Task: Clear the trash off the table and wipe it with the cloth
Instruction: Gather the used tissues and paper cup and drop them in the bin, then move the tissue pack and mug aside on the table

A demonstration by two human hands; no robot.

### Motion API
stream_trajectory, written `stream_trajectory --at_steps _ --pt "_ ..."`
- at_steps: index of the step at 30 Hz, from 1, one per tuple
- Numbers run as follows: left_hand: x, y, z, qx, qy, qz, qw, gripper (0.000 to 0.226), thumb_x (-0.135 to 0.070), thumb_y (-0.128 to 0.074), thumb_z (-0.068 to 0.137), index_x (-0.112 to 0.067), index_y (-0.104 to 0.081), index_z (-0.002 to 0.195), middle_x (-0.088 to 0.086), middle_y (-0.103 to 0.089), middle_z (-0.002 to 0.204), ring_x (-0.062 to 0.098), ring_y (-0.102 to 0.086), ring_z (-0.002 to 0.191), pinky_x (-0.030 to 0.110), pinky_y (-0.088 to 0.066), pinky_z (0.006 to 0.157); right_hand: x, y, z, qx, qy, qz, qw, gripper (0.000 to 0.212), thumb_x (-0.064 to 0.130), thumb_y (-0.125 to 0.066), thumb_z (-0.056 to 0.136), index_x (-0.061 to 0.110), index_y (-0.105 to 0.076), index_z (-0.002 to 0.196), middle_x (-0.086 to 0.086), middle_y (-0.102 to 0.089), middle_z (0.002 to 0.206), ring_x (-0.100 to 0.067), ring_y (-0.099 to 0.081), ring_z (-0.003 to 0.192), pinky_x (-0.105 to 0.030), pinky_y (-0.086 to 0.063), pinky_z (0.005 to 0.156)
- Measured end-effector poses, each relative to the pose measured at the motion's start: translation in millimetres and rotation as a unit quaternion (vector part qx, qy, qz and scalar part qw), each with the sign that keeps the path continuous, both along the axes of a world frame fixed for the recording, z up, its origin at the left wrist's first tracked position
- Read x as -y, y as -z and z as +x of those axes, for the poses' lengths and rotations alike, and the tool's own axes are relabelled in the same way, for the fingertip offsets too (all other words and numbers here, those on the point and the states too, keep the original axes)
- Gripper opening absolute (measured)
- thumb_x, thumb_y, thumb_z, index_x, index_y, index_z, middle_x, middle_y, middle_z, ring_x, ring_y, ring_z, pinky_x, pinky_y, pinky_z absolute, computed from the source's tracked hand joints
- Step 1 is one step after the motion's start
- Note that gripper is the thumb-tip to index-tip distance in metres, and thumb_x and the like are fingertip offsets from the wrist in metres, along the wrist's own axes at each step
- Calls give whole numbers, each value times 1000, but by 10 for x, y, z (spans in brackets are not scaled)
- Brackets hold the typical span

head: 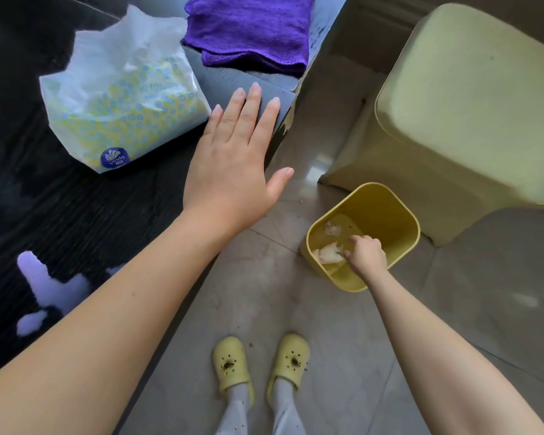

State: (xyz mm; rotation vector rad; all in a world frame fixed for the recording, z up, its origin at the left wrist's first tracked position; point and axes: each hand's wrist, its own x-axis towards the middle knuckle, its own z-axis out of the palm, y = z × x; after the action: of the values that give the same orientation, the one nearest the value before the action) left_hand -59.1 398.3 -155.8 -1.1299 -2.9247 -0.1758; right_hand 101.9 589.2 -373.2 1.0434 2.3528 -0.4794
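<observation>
Right hand [366,251] is down over the yellow bin [402,215] on the floor, at about 4 o'clock from frame centre. Fingers curled, knuckles up, fingertips at a crumpled white tissue [328,254] inside the bin. Can't tell if it is pinching that wad or has just let go; grip reads as loosely closed. A second wad [332,228] lies deeper in the bin, at 11 o'clock from the hand. Bin sits just off the table edge, likely so trash can be dropped without stepping away.

Left hand [233,155] lies flat and open on the dark table [76,199], palm down, fingers spread toward 12 o'clock, thumb hanging past the edge. Holding nothing; looks like a brace while the body leans to the bin.

Tissue pack [123,111] sits at 10 o'clock from the left hand, just beside it, top sheet pulled up. Purple cloth [248,26] lies folded at 12 o'clock, near the far table corner, untouched, within reach for the wipe.

Pale wet patches [41,277] at 8 o'clock on the table, by the left forearm, still to be wiped. No loose trash visible on the visible tabletop. Judgement: trash step near done, wiping not yet begun.

Pale yellow stool [468,105] at 2 o'clock, behind the bin.
</observation>
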Motion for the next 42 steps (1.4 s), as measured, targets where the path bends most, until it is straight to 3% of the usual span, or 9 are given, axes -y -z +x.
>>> stream_trajectory --at_steps 13,20,23,27,32,34,36,39,42 --pt "-21 -101 9 43 1 -30 999 80 -53 -41 90 -16 -5 151 9 0 161 24 1 148 39 1 120 -186 -1097 -343 27 -101 -66 992 50 35 -60 87 16 -49 132 -14 -53 130 -33 -46 121 -42 -45 98" --pt "-82 -374 -35 164 -4 -89 982 85 -51 -48 89 -13 -3 151 10 6 160 24 7 148 39 0 120 -148 -2008 -694 -46 -108 -118 986 52 32 -64 84 15 -50 131 -9 -56 133 -28 -50 124 -36 -42 104" --pt "-89 -666 -97 258 -6 -76 963 75 -39 -54 89 -10 -18 149 13 -8 160 28 -4 148 37 -10 119 -50 -2410 -870 -107 -120 -129 979 49 28 -65 83 15 -52 129 -8 -57 133 -26 -52 122 -33 -42 102" --pt "127 -990 -66 318 -55 11 946 47 -27 -56 89 -10 -50 133 10 -52 137 26 -45 129 35 -36 106 193 -2921 -1173 -149 -173 -150 962 44 25 -63 86 14 -54 127 -7 -58 131 -23 -53 121 -31 -43 98" --pt "528 -1160 -146 289 -291 200 890 33 -16 -55 86 -11 -61 118 7 -63 118 25 -57 111 29 -41 91 542 -3239 -1577 -195 -204 -165 945 39 30 -62 86 12 -59 121 -8 -62 124 -22 -58 111 -25 -42 84" --pt "741 -1159 -232 250 -380 238 858 38 -12 -54 83 -10 -58 121 10 -57 120 28 -55 111 32 -42 91 738 -3279 -1735 -202 -202 -160 945 42 32 -59 87 7 -60 120 -12 -63 123 -26 -58 112 -29 -43 89" --pt "908 -1111 -309 250 -442 259 821 45 -11 -54 79 -11 -54 124 14 -53 125 31 -53 113 38 -45 95 910 -3252 -1872 -195 -190 -167 948 40 34 -56 89 -2 -64 104 -19 -67 108 -33 -59 104 -34 -45 89" --pt "1021 -1052 -329 310 -456 260 793 48 -15 -50 79 -13 -50 127 12 -56 126 31 -53 113 41 -46 96 1124 -3121 -2024 -170 -184 -161 955 44 38 -50 91 11 -41 58 -7 -48 65 -26 -49 78 -33 -37 70" --pt "1041 -1052 -298 357 -444 304 763 50 -15 -51 81 -17 -48 130 7 -60 123 26 -55 113 37 -47 94 1278 -3015 -2113 -183 -122 -194 956 38 41 -54 87 13 -43 65 -4 -46 70 -24 -48 79 -37 -45 76"
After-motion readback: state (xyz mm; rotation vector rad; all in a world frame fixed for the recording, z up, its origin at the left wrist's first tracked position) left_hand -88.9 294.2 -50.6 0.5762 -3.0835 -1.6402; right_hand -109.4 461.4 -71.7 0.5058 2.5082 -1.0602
